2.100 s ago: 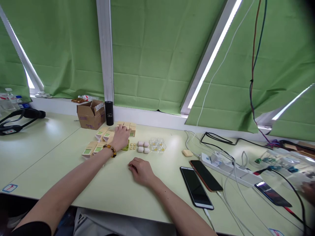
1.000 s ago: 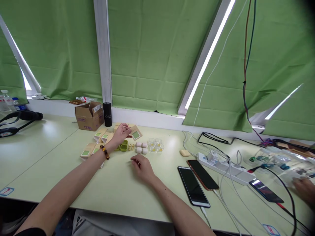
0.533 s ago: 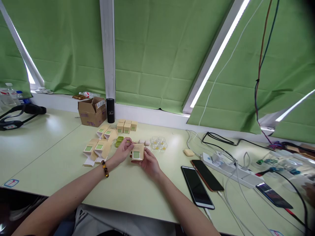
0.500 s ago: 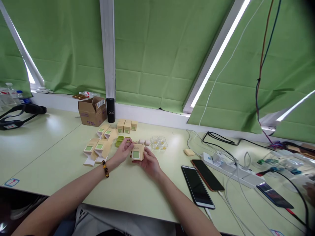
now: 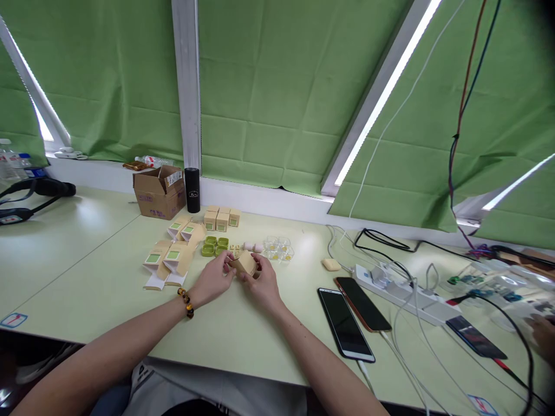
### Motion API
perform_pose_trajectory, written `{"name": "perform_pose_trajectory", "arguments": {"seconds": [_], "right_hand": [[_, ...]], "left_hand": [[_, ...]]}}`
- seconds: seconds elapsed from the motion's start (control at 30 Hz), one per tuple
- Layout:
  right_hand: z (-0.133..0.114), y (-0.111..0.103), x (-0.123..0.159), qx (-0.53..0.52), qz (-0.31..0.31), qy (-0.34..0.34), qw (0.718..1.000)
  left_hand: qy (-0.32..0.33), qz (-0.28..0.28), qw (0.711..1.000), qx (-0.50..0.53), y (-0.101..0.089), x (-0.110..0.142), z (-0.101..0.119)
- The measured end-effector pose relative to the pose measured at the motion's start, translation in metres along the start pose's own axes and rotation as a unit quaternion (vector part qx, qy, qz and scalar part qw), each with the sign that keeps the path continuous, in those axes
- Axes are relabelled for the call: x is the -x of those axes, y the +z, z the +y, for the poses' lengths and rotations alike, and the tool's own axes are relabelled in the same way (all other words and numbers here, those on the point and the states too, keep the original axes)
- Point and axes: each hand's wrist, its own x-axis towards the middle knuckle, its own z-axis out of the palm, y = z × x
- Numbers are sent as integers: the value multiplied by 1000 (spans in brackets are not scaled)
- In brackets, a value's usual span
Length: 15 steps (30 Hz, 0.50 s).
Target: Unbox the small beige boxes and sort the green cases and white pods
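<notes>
Between my two hands is a small kraft-paper box, tilted so that a plain brown face shows. My left hand, with a beaded bracelet on the wrist, pinches its left edge. The fingers of my right hand wrap round its right side. Beyond my hands lie several green square trays, tiny pale pieces, pinkish rolls and clear cups with yellow bits inside. Several unfolded kraft boxes with green windows lie to the left; folded boxes stand behind.
A cardboard carton and a black tumbler stand at the back. On the right are phones, a power strip, tangled cables and a beige case. Another person's hand shows at the right edge. A black headset lies far left.
The box in my hands has turned; its green-windowed face no longer shows. My hands have risen slightly, and the green trays show more fully. The view has shifted a little.
</notes>
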Motion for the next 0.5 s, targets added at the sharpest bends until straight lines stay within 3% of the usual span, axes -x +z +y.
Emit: {"name": "perform_pose_trajectory", "arguments": {"seconds": [0.17, 0.33, 0.5], "right_hand": [[-6, -3, 2, 2, -45, -36, 998], [0, -5, -4, -101, -60, 15, 993], [5, -4, -9, -166, -79, 62, 981]], "left_hand": [[-13, -5, 1000, 25, 3, -2, -9], [-39, -19, 990, 132, 4, -13, -21], [-56, -20, 984, 166, 5, -16, -19]]}}
